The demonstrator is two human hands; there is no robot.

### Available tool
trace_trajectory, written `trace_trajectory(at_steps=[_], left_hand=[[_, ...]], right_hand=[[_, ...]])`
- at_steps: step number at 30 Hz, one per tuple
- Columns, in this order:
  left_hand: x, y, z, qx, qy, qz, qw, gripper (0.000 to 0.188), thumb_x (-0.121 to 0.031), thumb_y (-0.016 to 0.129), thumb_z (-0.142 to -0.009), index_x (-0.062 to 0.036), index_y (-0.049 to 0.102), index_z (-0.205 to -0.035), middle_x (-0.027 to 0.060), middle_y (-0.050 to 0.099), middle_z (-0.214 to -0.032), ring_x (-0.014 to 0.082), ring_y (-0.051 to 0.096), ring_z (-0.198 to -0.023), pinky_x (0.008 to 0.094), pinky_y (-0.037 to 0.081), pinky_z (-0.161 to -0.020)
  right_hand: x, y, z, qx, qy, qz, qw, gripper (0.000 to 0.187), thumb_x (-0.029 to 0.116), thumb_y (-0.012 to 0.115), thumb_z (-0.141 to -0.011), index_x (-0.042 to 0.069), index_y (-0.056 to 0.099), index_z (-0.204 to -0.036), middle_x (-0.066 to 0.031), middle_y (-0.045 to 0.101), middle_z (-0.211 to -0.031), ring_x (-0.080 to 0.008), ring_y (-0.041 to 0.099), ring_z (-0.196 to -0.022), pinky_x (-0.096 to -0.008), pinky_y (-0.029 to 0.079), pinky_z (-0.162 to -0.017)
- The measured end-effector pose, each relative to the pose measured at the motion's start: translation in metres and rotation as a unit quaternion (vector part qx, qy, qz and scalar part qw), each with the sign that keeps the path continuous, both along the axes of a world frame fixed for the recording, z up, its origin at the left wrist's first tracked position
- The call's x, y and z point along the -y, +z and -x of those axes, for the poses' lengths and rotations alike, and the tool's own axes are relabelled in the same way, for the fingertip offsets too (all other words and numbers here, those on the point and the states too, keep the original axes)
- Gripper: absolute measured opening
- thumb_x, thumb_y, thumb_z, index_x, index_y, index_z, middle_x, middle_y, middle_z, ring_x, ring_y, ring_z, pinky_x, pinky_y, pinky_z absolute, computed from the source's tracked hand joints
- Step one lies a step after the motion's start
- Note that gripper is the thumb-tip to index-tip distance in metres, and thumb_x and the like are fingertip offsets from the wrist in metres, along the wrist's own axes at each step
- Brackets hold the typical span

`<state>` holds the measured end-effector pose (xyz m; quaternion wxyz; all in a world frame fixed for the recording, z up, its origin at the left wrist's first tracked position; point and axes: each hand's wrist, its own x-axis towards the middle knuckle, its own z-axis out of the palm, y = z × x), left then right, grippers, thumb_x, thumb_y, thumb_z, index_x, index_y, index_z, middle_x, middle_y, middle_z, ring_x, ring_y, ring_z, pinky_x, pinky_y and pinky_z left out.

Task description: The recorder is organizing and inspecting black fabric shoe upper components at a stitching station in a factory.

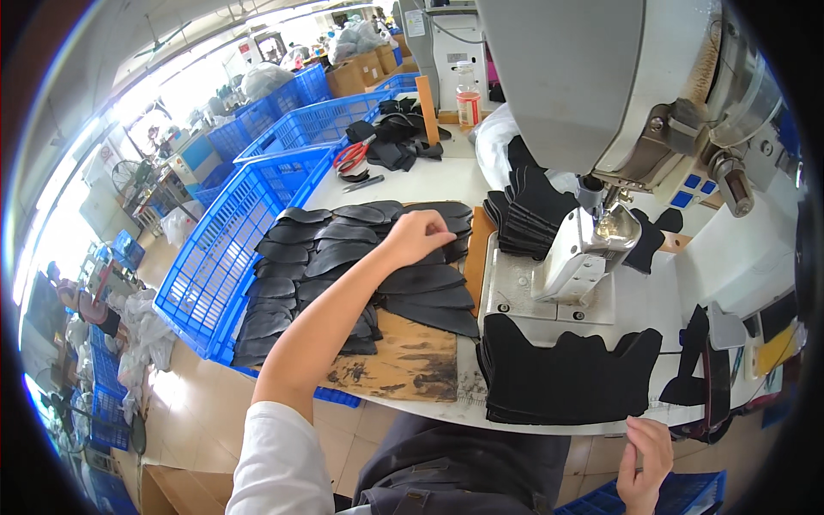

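Sewing machine [558, 77], grey and white: stationed to the right of the left hand [418, 238] and beyond the right hand [648, 463], apparently so that its post is reached easily from both.

Basket [199, 257], blue, slatted: stood left of the left hand, beside the table, seemingly to spare the work surface.

Wooden board [408, 356], stained: laid on the near side of the left hand, probably as a support.

Curved black pieces [339, 233], many: spread beneath and around the left hand in overlapping rows, likely so that single edges can be picked out.

Notched black stack [566, 373]: squared up just beyond the right hand's fingertips, presumably for order; contact cannot be told.

Fanned black stack [528, 210]: leaned beside the machine, right of the left hand.

Hands, two: the left is curled, thumb and fingers drawn close; whether a piece is pinched cannot be told. The right is loosely bent, with nothing seen in it.

Scissors [352, 156], red-handled: laid beyond the left hand, apparently out of its way.
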<state>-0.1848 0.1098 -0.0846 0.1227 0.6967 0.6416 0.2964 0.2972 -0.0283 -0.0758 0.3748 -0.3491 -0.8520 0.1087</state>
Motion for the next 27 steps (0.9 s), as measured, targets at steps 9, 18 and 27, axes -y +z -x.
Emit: trace_trajectory(at_steps=[9, 18, 27], left_hand=[[0.074, 0.021, 0.08, 0.207, 0.277, -0.042, 0.937, 0.025, -0.022, 0.071, -0.086, 0.002, 0.065, -0.088, 0.0068, 0.065, -0.076, 0.0124, 0.064, -0.061, 0.0231, 0.05, -0.054], [0.087, 0.05, 0.033, 0.412, 0.189, 0.086, 0.887, 0.031, -0.026, 0.062, -0.093, 0.0026, 0.055, -0.102, 0.0124, 0.062, -0.095, 0.024, 0.07, -0.08, 0.0288, 0.056, -0.069], [0.068, 0.057, 0.011, 0.33, 0.152, 0.115, 0.924, 0.025, -0.026, 0.06, -0.095, -0.002, 0.053, -0.098, 0.0063, 0.06, -0.09, 0.0211, 0.07, -0.08, 0.0267, 0.056, -0.07]], right_hand=[[-0.005, 0.006, 0.016, -0.005, 0.033, -0.002, 0.999, 0.024, -0.007, 0.055, -0.075, -0.001, 0.059, -0.097, -0.0165, 0.066, -0.1, -0.034, 0.063, -0.086, -0.0397, 0.05, -0.078], [-0.041, 0.047, 0.1, 0.023, 0.205, -0.064, 0.976, 0.034, 0.003, 0.07, -0.071, 0.002, 0.062, -0.104, -0.0116, 0.064, -0.107, -0.0299, 0.064, -0.092, -0.0377, 0.055, -0.078], [-0.155, 0.011, 0.296, 0.266, 0.166, -0.048, 0.948, 0.087, 0.042, 0.078, -0.073, 0.004, 0.037, -0.139, -0.0137, 0.054, -0.131, -0.0328, 0.044, -0.129, -0.0473, 0.035, -0.106]])
